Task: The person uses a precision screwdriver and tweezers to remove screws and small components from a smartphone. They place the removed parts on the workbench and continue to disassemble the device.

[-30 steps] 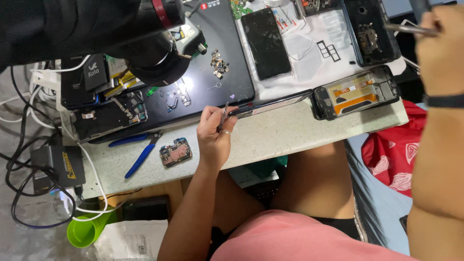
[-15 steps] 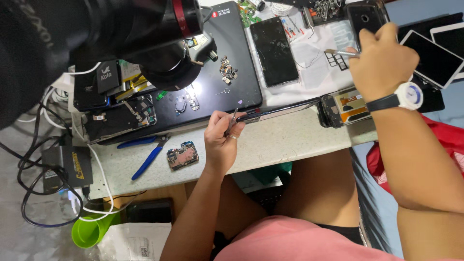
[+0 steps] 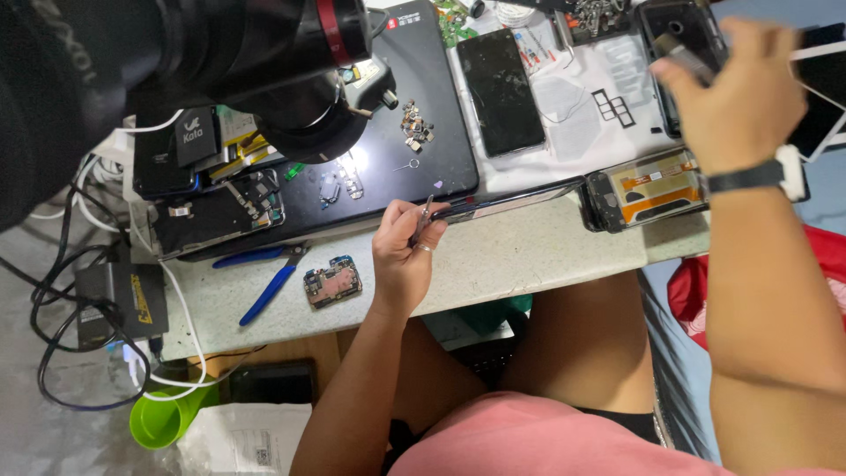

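Gripping thin metal tweezers (image 3: 426, 214) between closed fingers, the left hand (image 3: 404, 263) is held at the counter (image 3: 520, 256) edge, tips beside a dark phone frame (image 3: 515, 198) lying flat there. The right hand (image 3: 736, 97) is raised over an opened phone (image 3: 679, 40); its fingers are closed on a small grey object, kind not discernible. Disassembly is judged well advanced: a bare circuit board (image 3: 332, 282), an opened phone chassis (image 3: 648, 187), and loose small parts (image 3: 416, 126) are laid out. Reassembly is judged outstanding. Blue-handled pliers (image 3: 269, 286) lie unused.

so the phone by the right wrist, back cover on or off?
Off. The opened phone lies face down beside the right hand, orange flex cable and internals exposed.
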